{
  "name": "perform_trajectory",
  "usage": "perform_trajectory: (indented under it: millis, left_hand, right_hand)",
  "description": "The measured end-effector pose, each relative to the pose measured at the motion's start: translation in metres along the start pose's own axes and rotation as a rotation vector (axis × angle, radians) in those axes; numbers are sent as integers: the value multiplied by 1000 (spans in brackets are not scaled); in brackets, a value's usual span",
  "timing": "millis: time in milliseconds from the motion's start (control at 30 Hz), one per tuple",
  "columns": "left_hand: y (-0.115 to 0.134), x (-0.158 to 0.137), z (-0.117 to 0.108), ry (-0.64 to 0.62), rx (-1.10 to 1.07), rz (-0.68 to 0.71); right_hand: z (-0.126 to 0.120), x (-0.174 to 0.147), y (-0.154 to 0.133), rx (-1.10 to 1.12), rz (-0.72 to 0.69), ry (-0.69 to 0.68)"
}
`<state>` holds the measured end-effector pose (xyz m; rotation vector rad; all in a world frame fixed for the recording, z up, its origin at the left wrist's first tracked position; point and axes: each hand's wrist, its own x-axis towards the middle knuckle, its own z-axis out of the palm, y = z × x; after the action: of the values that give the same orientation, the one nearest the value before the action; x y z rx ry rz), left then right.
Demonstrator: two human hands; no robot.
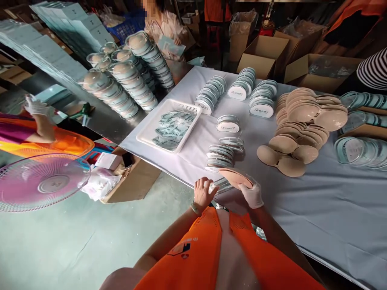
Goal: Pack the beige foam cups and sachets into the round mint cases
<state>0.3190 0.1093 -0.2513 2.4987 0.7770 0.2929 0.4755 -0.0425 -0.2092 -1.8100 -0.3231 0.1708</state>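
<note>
While right hand (253, 195) holds tan cup (235, 177), long axis ten-to-four, clear case (222, 185) lies two o'clock from nearer left hand (203, 194), loosely spread.

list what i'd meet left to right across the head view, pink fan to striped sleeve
Pink fan, white basket, left hand, held beige cup, gloved right hand, beige cup pile, striped sleeve.

Both arms (173, 228) reach forward. The left hand (204, 194) has bent, spread fingers (206, 183); the right hand (252, 195) is curled, gripping.
</note>
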Motion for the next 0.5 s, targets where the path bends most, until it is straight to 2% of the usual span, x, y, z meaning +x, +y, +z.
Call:
perform_trajectory:
  millis: [67, 133, 233, 300, 367, 433, 500]
  left_hand:
    - [4, -5, 7, -43, -52, 129]
    - [11, -4, 12, -146, -68, 206]
    - [15, 8, 13, -268, -86, 181]
    - [10, 18, 8, -319, -133, 123]
    - [1, 25, 2, -331, -190, 69]
    - [-6, 29, -4, -305, -235, 28]
    - [-8, 29, -8, -272, -228, -31]
  right_hand:
    - [-5, 10, 2, 9, 81, 98]
    - [-15, 25, 5, 47, 175, 208]
    - [-33, 46, 6, 136, 172, 279]
    - [-39, 52, 4, 125, 157, 260]
    - [-34, 48, 1, 62, 162, 200]
    - [-19, 34, -2, -12, 159, 97]
    - [-1, 13, -2, -95, 88, -62]
